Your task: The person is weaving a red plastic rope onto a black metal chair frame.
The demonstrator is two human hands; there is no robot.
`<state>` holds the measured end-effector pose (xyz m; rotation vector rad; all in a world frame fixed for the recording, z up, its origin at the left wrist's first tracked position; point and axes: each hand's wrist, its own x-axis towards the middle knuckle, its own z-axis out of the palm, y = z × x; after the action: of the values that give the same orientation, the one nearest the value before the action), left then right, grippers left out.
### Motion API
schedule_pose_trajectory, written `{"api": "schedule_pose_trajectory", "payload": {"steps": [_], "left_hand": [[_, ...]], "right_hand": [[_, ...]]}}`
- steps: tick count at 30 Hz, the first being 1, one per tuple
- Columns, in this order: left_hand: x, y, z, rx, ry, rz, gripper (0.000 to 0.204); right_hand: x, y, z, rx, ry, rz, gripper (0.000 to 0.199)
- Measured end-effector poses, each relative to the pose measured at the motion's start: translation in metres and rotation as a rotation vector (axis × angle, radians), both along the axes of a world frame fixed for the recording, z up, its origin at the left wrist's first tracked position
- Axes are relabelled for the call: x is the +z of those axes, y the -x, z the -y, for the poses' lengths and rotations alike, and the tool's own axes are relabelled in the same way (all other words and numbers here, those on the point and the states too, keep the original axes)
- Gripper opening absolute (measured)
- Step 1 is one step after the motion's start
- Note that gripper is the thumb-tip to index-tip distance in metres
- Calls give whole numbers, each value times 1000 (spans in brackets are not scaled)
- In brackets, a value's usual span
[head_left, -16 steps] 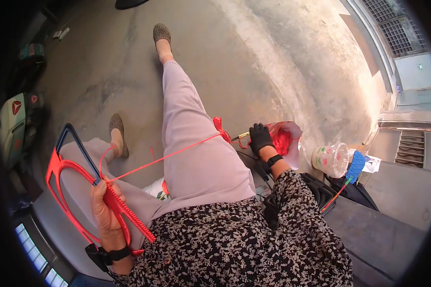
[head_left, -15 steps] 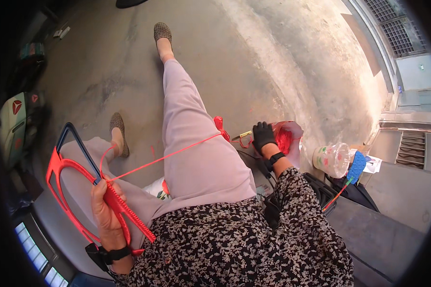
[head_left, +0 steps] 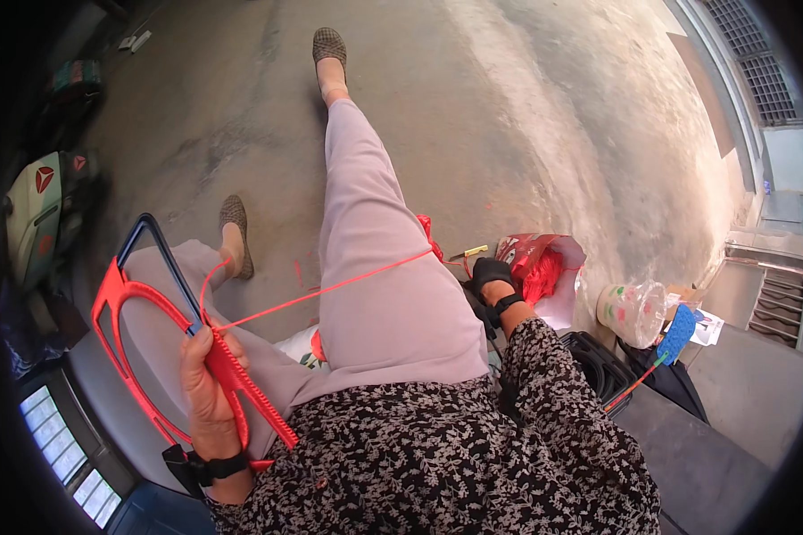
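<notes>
My left hand (head_left: 207, 374) is closed around a red plastic frame (head_left: 120, 312) with a large curved opening and a toothed straight edge. A dark blue angular bar (head_left: 165, 254) rises from its upper part. Red cord (head_left: 330, 287) stretches from this hand across my thigh to a red bundle (head_left: 426, 230) beyond my knee. My right hand (head_left: 492, 276), in a black glove, is low beside my right thigh; its fingers are mostly hidden. Close to it are a small yellow-handled tool (head_left: 476, 251) and an opened red bag (head_left: 544, 267) with red material inside.
On the right stand a clear plastic tub (head_left: 632, 312), a blue textured paddle (head_left: 678, 334) on a thin stick and a black crate (head_left: 593, 366). A grey bench (head_left: 678, 446) runs beside me. A scooter-like vehicle (head_left: 40, 209) is at the left.
My right hand has drawn back from the bag's mouth toward my thigh, exposing more of the bag. My left hand keeps the frame. The whole view has shifted slightly.
</notes>
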<state>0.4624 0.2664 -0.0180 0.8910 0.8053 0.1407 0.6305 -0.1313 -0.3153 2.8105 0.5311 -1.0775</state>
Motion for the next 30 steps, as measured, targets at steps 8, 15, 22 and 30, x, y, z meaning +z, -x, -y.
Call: {"api": "schedule_pose_trajectory", "payload": {"steps": [8, 15, 22, 30], "left_hand": [[18, -7, 0, -65, -275, -32, 33], [5, -9, -5, 201, -895, -91, 38], [5, -17, 10, 200, -1279, 76, 37], [6, -14, 13, 42, -1410, 170, 24]], "right_hand": [[-7, 1, 27, 53, 167, -73, 23], [23, -17, 20, 137, 26, -304, 26], [108, -36, -7, -967, -972, -509, 23], [209, -38, -60, -764, -1262, -331, 22]]}}
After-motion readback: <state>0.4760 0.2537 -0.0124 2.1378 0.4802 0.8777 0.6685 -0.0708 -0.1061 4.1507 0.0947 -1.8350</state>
